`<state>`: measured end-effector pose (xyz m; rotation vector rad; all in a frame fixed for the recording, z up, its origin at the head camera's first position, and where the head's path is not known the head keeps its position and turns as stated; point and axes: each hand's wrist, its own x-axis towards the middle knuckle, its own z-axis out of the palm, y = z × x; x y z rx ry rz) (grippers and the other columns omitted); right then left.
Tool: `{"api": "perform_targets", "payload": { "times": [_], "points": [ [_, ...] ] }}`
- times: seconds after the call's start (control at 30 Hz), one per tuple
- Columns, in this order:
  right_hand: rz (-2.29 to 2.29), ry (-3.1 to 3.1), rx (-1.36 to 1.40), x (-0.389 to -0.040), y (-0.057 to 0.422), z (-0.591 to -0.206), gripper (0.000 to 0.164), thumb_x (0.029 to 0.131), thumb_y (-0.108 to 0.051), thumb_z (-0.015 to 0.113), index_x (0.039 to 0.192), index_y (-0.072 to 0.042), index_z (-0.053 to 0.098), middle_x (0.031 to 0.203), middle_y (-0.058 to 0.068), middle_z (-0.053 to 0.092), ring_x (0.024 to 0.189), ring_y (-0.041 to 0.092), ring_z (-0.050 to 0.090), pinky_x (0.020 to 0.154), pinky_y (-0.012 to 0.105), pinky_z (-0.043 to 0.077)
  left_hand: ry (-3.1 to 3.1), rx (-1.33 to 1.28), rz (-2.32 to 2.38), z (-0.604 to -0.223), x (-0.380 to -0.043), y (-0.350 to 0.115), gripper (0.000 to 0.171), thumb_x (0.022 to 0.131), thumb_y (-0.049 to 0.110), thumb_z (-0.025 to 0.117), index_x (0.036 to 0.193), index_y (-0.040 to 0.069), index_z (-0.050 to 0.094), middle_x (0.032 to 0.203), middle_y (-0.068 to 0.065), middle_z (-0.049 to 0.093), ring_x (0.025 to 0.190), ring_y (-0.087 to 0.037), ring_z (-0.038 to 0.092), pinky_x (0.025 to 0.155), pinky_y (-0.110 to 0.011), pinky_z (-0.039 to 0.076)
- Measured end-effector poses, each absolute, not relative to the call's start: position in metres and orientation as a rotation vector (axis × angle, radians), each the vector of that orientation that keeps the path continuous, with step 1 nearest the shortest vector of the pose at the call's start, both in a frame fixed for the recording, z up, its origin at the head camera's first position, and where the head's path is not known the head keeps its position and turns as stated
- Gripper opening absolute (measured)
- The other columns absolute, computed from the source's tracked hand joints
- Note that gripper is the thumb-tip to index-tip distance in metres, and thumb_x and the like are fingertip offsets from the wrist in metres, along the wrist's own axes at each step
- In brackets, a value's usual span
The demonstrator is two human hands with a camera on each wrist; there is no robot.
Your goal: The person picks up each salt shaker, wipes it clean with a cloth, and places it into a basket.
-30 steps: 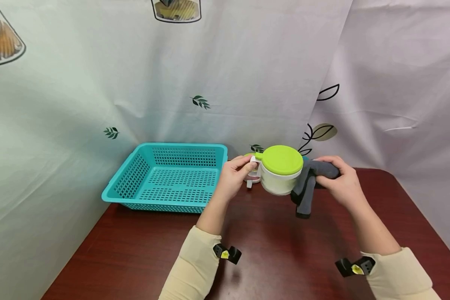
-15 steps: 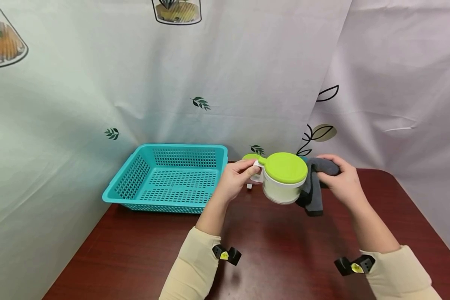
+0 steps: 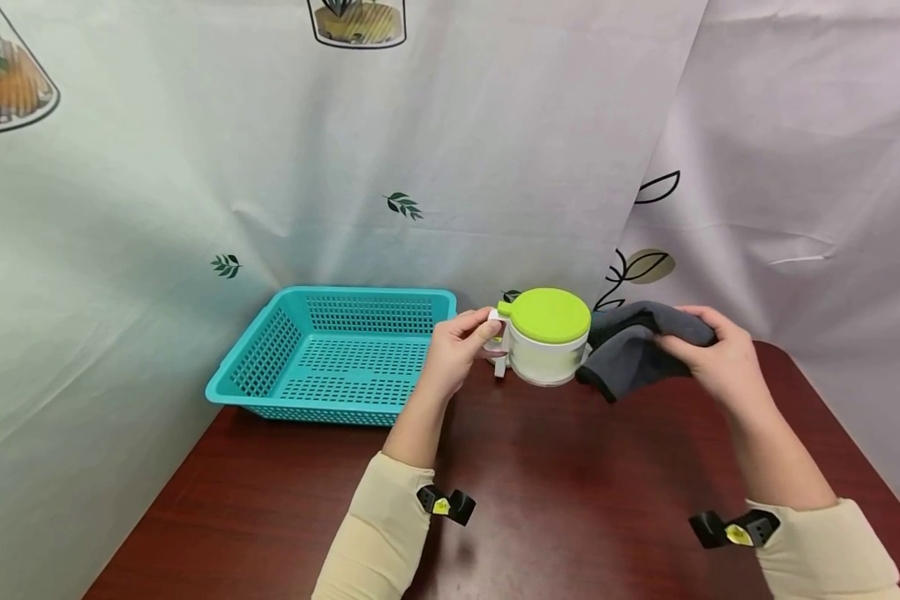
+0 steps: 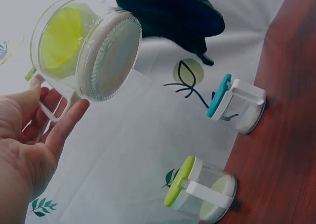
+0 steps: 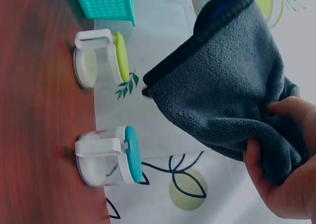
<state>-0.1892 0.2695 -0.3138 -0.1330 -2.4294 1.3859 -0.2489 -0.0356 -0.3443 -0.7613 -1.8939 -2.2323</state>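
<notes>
My left hand (image 3: 453, 346) grips the white handle of a glass seasoning jar (image 3: 547, 354) with a green lid, lifted above the table. In the left wrist view the jar (image 4: 94, 51) is tilted so its ribbed base shows, and the fingers curl about the handle. A dark grey cloth (image 3: 641, 342) hangs from my right hand (image 3: 720, 350), pinched between thumb and fingers. The cloth's left edge is close to the jar's right side in the head view; whether they touch I cannot tell. In the right wrist view the cloth (image 5: 222, 80) partly hides the jar.
A turquoise plastic basket (image 3: 330, 412) sits at the back left of the dark red table (image 3: 540, 483). Behind the lifted jar stand a second green-lidded jar (image 4: 202, 192) and a blue-lidded jar (image 4: 239, 103), near the printed curtain (image 3: 495, 167).
The right hand has moved right with the cloth, which is now spread wider and lifted partly off the jar. The left hand has shifted the jar slightly left and up.
</notes>
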Motion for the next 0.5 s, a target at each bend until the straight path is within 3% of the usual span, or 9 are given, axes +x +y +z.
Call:
{"api": "perform_targets", "payload": {
  "times": [0.17,0.5],
  "points": [
    [1.392,-2.413,-0.203,-0.1911,0.2722,-0.3119,0.031,0.080,-0.030,0.073,0.107,-0.034,0.059,0.101,-0.008,0.048,0.082,0.009,0.046,0.060,0.014,0.043,-1.902,-0.748,-2.224,-0.3415,-0.2479,-0.0370,0.030,0.089,-0.001,0.057,0.117,-0.012,0.057,0.099,-0.019,0.057,0.084,-0.013,0.063,0.067,-0.049,0.052],
    [1.387,-2.322,-0.295,-0.1955,0.2698,-0.3108,0.030,0.078,-0.027,0.074,0.105,-0.032,0.061,0.096,-0.016,0.050,0.083,0.005,0.046,0.064,0.012,0.039,-1.902,-0.731,-2.239,-0.3391,-0.2454,-0.0383,0.029,0.089,-0.003,0.057,0.116,-0.013,0.057,0.100,-0.020,0.058,0.085,-0.017,0.063,0.067,-0.048,0.053]
  ]
}}
